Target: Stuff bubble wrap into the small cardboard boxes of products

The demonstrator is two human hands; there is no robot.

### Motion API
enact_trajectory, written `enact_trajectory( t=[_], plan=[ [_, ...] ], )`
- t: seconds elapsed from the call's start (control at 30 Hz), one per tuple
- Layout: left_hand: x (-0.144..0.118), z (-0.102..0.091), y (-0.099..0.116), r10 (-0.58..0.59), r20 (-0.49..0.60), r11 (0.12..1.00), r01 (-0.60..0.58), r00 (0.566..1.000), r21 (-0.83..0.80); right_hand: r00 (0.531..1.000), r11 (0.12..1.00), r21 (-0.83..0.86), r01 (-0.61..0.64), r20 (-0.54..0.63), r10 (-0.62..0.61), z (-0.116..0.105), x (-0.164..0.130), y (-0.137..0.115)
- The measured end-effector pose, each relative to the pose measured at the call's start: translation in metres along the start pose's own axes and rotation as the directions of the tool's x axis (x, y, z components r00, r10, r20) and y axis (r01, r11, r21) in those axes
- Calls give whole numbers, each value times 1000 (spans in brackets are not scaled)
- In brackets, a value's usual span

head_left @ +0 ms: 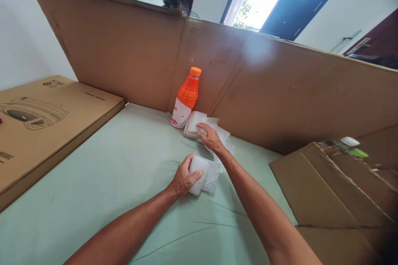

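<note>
My left hand (183, 177) grips a folded piece of bubble wrap (199, 172), thumb on the near face and fingers around the far side. Another bubble wrap piece (212, 177) sits against it on the right; I cannot tell if it is joined to the held one. Farther back, my right hand (210, 136) reaches over a stack of clear wrapping pieces (194, 123), its fingers apart and the fingertips at or just above the stack. Close behind that stack, a bottle (185, 99) with orange contents and an orange cap stands against the cardboard.
A tall cardboard panel (124, 45) closes off the back of the green cloth surface (124, 165). On the left lies a flat printed carton (62, 112). An open cardboard box (323, 190) stands at the right, with a white-lidded container (350, 142) showing in it.
</note>
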State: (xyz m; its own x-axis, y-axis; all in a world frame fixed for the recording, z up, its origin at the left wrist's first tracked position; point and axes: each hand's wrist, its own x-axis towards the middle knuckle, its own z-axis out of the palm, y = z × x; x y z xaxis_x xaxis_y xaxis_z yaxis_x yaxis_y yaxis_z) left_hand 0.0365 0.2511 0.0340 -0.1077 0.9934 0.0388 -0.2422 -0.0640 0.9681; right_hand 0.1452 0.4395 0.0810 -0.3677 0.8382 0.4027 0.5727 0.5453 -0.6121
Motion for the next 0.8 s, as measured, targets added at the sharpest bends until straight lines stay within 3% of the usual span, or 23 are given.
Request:
enact_trajectory(
  t=[0.1, 0.17, 0.27, 0.37, 0.53, 0.67, 0.8],
  plan=[
    [0, -2, 3, -34, -4, 995, 34, 999, -90, 999, 994, 94, -52, 22, 50, -8, -3, -9],
    [2, -4, 5, -67, -3, 984, 66, 998, -163, 994, 981, 160, -113, 5, 113, -22, -19, -12],
    [4, -9, 6, -127, 16, 957, 126, 992, -260, 976, 938, 269, -218, 35, 217, -48, -68, -19],
    [6, -14, 7, -175, 58, 927, 185, 983, -328, 950, 884, 348, -312, 99, 296, -59, -123, -34],
    [5, -15, 8, -130, 75, 923, 149, 989, -355, 920, 739, 548, -391, 205, 335, -37, -171, -68],
    [-1, -12, 8, -43, 88, 949, 68, 995, -307, 937, 815, 472, -337, 87, 337, -19, -174, -77],
    [-5, -9, 7, -14, 152, 963, 55, 988, -264, 930, 842, 426, -331, -2, 367, -14, -175, -68]
  ],
)
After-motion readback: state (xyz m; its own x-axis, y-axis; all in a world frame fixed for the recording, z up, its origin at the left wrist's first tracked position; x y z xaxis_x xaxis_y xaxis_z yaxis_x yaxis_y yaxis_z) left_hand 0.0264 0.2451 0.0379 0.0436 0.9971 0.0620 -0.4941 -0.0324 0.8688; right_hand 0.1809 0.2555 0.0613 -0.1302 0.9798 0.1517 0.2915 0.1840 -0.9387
